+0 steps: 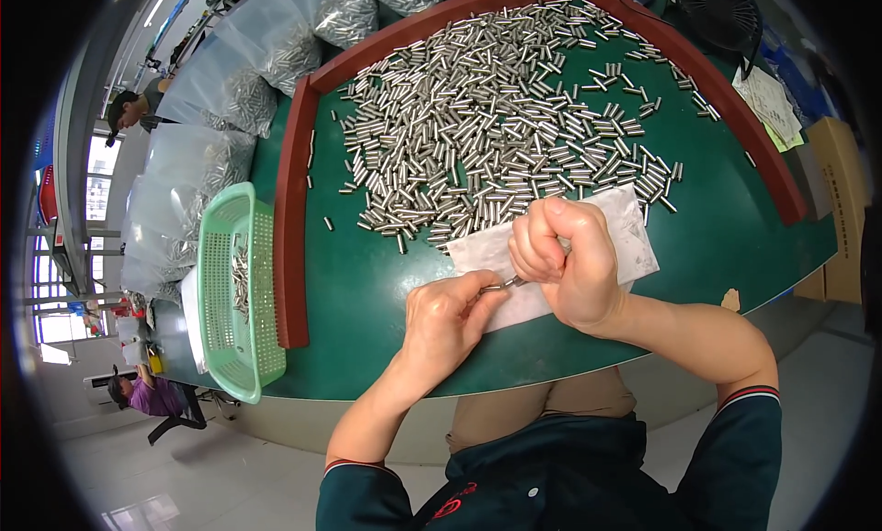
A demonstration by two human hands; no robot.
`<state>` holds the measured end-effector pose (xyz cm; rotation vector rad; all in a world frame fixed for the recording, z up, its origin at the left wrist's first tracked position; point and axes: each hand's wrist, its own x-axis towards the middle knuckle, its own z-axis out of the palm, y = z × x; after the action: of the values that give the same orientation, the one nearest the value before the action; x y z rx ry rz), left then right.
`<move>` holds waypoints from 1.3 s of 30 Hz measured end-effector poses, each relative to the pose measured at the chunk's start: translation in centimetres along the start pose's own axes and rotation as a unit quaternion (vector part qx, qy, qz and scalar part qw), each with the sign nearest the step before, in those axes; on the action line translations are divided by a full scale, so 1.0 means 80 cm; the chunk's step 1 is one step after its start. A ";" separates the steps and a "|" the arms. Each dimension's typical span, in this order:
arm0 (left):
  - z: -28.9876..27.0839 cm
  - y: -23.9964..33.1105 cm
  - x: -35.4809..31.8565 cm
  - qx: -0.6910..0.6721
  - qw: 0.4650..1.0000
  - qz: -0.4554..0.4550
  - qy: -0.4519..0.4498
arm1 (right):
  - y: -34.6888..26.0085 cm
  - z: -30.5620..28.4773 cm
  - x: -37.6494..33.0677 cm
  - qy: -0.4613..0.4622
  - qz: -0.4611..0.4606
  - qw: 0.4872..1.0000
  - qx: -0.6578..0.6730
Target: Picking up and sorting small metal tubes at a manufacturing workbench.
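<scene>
Green bench (pixel 349 301): clear bags (pixel 175 150) of metal pins (pixel 248 99) lined L edge; mesh basket (pixel 265 292) w/ loose pins (pixel 241 283) sat nr front L corner. By white sheet (pixel 634 242) nr front edge, R hand (pixel 574 255) was clenched, contents unclear; L hand (pixel 441 320) pinched 1 metal cylinder (pixel 493 288) betw thumb & index.

Passage open across green desk (pixel 715 230) right of metal pins (pixel 413 154) and at front left. Pin heap obstructs forward path. Red raised border (pixel 292 228) bounds left, rear, right; green basket (pixel 265 297) stands beyond left side.

Black fan (pixel 721 15), cardboard box (pixel 839 186), purple-shirted person (pixel 156 398)
</scene>
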<state>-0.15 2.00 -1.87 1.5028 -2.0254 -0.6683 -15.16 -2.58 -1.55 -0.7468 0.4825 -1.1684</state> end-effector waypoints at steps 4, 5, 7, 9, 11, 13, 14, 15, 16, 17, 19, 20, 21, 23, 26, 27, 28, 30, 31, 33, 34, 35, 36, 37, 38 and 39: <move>-0.001 -0.003 -0.001 0.002 1.000 0.000 0.003 | 0.002 -0.001 0.002 0.001 0.008 1.000 0.017; -0.001 -0.002 -0.001 0.001 1.000 0.001 0.003 | 0.001 -0.001 0.002 -0.001 0.010 1.000 0.018; -0.001 -0.002 -0.001 -0.003 1.000 -0.004 0.003 | 0.001 -0.002 0.003 -0.003 0.013 1.000 0.020; 0.000 -0.002 -0.001 -0.002 1.000 -0.002 0.002 | 0.002 -0.003 0.003 -0.007 0.013 1.000 0.025; 0.000 -0.002 -0.001 -0.002 1.000 0.000 0.002 | 0.001 -0.001 0.002 0.002 0.015 1.000 0.019; 0.002 -0.004 0.000 -0.013 1.000 0.002 0.003 | 0.002 0.002 0.001 0.011 0.019 1.000 0.014; 0.002 -0.005 0.000 -0.012 1.000 0.000 0.002 | 0.003 0.003 0.000 0.006 0.002 1.000 -0.020; 0.004 -0.008 0.000 -0.022 1.000 0.013 0.008 | 0.005 0.005 -0.002 0.001 -0.014 0.999 -0.053; 0.004 -0.009 0.000 -0.031 0.999 0.025 0.015 | 0.007 0.007 -0.002 0.002 -0.012 0.999 -0.051; 0.004 -0.007 0.001 -0.032 0.999 0.026 0.012 | 0.009 0.008 -0.004 0.002 -0.021 0.998 -0.065; 0.003 -0.003 0.003 -0.041 0.999 0.016 0.005 | 0.008 0.008 -0.007 0.006 -0.030 0.996 -0.079; 0.003 -0.003 0.003 -0.040 0.999 0.016 0.005 | 0.007 0.007 -0.006 0.007 -0.023 0.997 -0.075; 0.003 -0.003 0.002 -0.039 0.999 0.007 0.001 | 0.006 0.007 -0.005 0.008 -0.015 0.997 -0.071; 0.002 -0.004 0.001 -0.038 0.999 -0.004 -0.003 | 0.007 0.007 -0.005 0.010 -0.014 0.998 -0.068; -0.001 -0.003 -0.001 -0.040 0.999 -0.019 -0.004 | 0.003 0.004 -0.002 0.005 -0.017 0.999 -0.050; -0.001 -0.002 0.000 -0.038 0.999 -0.035 -0.012 | -0.001 0.002 -0.001 -0.001 -0.024 0.999 -0.037; -0.001 -0.001 0.000 -0.035 0.998 -0.050 -0.019 | -0.003 0.001 0.000 -0.004 -0.041 0.998 -0.048; -0.001 -0.001 0.001 -0.027 0.999 -0.036 -0.020 | 0.000 -0.001 0.000 -0.005 -0.045 0.997 -0.058; 0.000 -0.001 0.002 -0.021 0.999 -0.024 -0.020 | 0.001 -0.002 0.000 -0.007 -0.048 0.996 -0.069; 0.001 -0.003 0.002 0.000 1.000 0.023 -0.010 | 0.000 0.000 0.001 -0.006 -0.046 0.997 -0.066; 0.000 -0.003 0.001 0.017 0.998 0.067 0.002 | -0.001 0.002 0.002 -0.007 -0.041 0.997 -0.065; -0.001 -0.002 0.000 -0.007 0.999 0.048 0.000 | -0.002 0.001 0.002 -0.008 -0.044 0.997 -0.064; -0.002 -0.002 -0.001 -0.004 0.999 0.051 0.002 | -0.003 -0.001 0.001 -0.004 -0.041 0.997 -0.065; -0.005 -0.002 -0.001 -0.046 0.999 0.009 -0.001 | -0.004 -0.003 0.000 0.000 -0.038 0.997 -0.066; -0.008 -0.003 -0.003 -0.086 0.996 -0.034 -0.002 | -0.003 -0.003 0.001 -0.004 -0.041 0.997 -0.063; -0.011 -0.001 -0.005 -0.152 0.987 -0.053 0.000 | -0.002 -0.004 0.000 -0.004 -0.031 0.998 -0.060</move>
<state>0.63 2.30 -1.34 1.4320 -1.7573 -0.9727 -15.47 -2.70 -1.64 -0.8745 0.5290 -1.2008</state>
